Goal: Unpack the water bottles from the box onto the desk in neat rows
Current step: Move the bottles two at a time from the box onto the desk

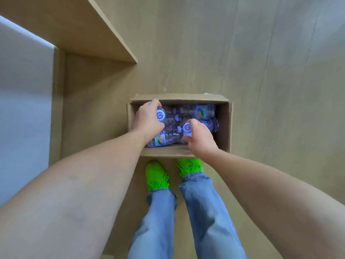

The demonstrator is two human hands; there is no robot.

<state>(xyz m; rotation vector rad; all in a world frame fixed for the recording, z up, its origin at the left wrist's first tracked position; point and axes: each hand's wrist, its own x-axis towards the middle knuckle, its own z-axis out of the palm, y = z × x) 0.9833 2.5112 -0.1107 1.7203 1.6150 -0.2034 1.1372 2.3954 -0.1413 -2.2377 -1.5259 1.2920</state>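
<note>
An open cardboard box stands on the floor in front of my feet. Several clear water bottles with purple caps and colourful labels lie jumbled inside it. My left hand reaches into the box's left side and is closed around one upright bottle, whose cap faces up. At the box's near edge my right hand grips a second upright bottle just below its cap. More bottles lie on their sides, one under my left wrist and one at the far right.
A wooden desk runs along the upper left, its corner near the box. A pale grey panel fills the far left. My green shoes and jeans stand just behind the box on the wood-look floor.
</note>
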